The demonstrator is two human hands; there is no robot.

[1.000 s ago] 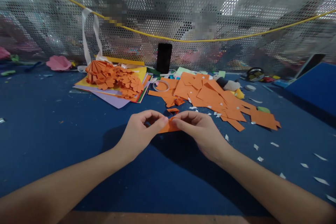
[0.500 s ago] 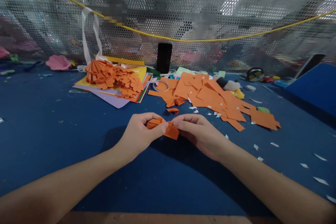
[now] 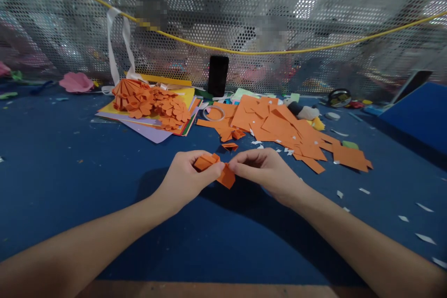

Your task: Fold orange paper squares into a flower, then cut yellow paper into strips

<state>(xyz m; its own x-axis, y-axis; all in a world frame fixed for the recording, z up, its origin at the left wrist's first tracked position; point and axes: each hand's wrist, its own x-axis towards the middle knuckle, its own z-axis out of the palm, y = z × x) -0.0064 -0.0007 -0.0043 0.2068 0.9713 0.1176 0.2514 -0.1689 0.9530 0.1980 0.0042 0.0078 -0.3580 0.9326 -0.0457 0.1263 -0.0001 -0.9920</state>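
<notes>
Stretching across the far side, a perforated metal screen (image 3: 216, 4) backs it all, and before it spreads the blue worktop (image 3: 66, 167). Right of centre, loose orange paper sheets (image 3: 279, 125) overlap in a wide sprawl! Over on the far left, a stack of coloured paper (image 3: 157, 135) carries a heap of orange paper flowers (image 3: 174, 109). Now the hands, near and central: the left hand (image 3: 185, 174) has its thumb pressed flat over the work, its other fingers partly hidden behind; the right hand (image 3: 270, 174) pinches the right-hand edge between thumb and index finger. Far centre, a dark phone (image 3: 218, 76) stands upright by the screen. And here's the folded orange paper (image 3: 226, 178), between both hands, creased and angled. Just beyond sits a smaller folded orange piece (image 3: 230, 146), while white paper scraps (image 3: 425, 238) dot the right.
</notes>
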